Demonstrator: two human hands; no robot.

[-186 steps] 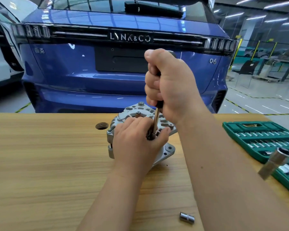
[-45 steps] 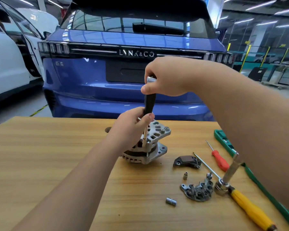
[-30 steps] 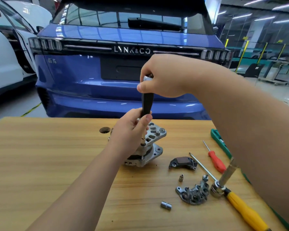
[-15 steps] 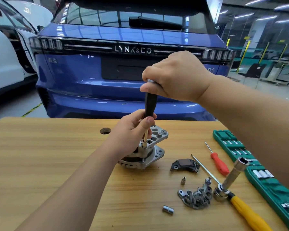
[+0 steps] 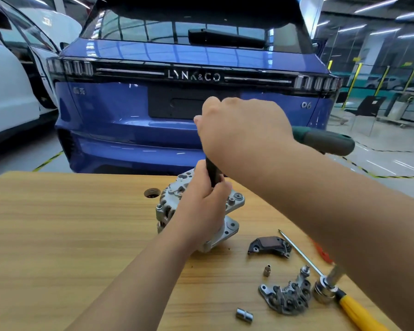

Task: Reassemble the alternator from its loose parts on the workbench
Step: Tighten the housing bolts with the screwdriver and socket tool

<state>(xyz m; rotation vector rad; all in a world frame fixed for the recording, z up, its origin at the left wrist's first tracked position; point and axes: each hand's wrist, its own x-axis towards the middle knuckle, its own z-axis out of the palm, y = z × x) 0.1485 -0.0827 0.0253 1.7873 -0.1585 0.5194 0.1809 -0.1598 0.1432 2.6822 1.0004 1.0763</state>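
Parts lie at the near right corner of the worktop point(image 5: 58, 235): a socket point(image 5: 244, 315), a rectifier plate point(image 5: 285, 299) and a yellow-handled tool point(image 5: 354, 309) cut off by the frame. The right forearm point(image 5: 344, 211) hides most of a red screwdriver point(image 5: 320, 252). Toward the far edge stands the alternator point(image 5: 234, 201), half covered by the left hand point(image 5: 201, 211), which grips the foot of a black tool handle point(image 5: 212, 173); the right hand point(image 5: 239, 130) clamps its top. Its tip is hidden. A dark green shape point(image 5: 325, 142) behind the right wrist is unclear. Beyond, a blue car point(image 5: 129, 130) reads "LYNK&CO" and "06".
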